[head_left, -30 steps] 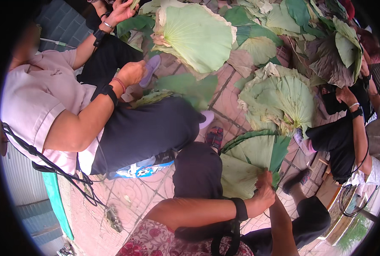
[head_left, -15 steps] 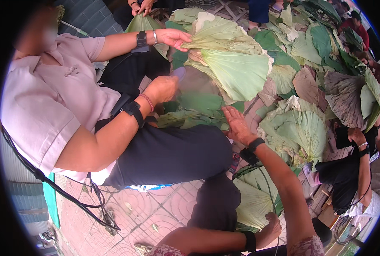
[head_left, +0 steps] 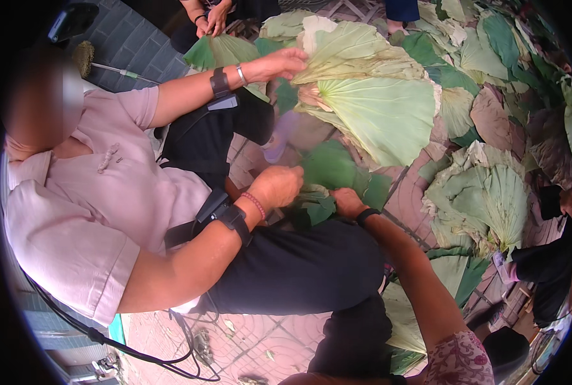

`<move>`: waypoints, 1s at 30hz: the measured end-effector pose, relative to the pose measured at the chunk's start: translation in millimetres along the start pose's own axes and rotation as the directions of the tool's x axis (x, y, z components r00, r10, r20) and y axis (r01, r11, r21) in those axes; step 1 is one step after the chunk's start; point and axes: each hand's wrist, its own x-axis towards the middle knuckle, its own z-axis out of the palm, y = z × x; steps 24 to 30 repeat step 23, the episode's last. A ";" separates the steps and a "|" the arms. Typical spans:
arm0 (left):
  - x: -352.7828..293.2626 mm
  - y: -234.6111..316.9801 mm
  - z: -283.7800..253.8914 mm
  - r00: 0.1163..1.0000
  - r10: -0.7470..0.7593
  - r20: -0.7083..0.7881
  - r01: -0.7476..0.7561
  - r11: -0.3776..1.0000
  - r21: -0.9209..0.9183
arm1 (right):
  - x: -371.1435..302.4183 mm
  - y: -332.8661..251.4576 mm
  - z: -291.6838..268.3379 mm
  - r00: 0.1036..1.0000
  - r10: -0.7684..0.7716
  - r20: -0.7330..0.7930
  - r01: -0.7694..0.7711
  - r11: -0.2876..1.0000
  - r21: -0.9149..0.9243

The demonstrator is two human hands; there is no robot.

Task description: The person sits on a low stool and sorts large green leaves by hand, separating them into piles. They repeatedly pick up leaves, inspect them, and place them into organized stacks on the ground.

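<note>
My right arm reaches up from the lower right, and my right hand (head_left: 347, 202) closes its fingers on the edge of a green lotus leaf (head_left: 327, 165). That leaf lies among other folded leaves beside a co-worker's dark-trousered knee. Across from my fingers, the co-worker's closed hand (head_left: 284, 187) is at the same leaves. Their other hand (head_left: 286, 64) is at the edge of a fan of pale, drying lotus leaves (head_left: 375, 115). Only a strip of my left forearm (head_left: 331, 380) shows at the bottom edge; the left hand is out of the picture.
Leaves in a layered pile (head_left: 481, 192) lie on the brick paving to the right, with many more scattered behind. Another person's hands (head_left: 214, 18) hold a leaf at the top. Black cables (head_left: 138, 359) trail on the floor at lower left. More leaves (head_left: 420, 308) lie beside my right arm.
My right hand, earlier spread open, has moved down to the green leaves and closed. My left hand has dropped out of view. The co-worker's lower hand has moved down to the leaves.
</note>
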 end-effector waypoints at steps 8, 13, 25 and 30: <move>-0.5 7.4 26.5 0.997 0.011 0.077 -0.016 0.998 0.066 | -113.7 -25.4 -129.3 0.968 0.218 -0.123 -0.206 0.973 0.107; -4.1 -4.5 24.7 0.972 0.204 -0.115 -0.197 0.978 0.069 | -293.9 -44.4 -224.9 0.913 0.404 -0.051 -0.387 0.900 0.201; -4.1 25.3 52.9 0.906 0.403 0.130 -0.382 0.910 -0.160 | -425.6 -72.9 -302.3 0.630 0.725 0.280 -0.756 0.488 0.437; -4.1 25.3 52.9 0.906 0.403 0.130 -0.382 0.910 -0.160 | -425.6 -72.9 -302.3 0.630 0.725 0.280 -0.756 0.488 0.437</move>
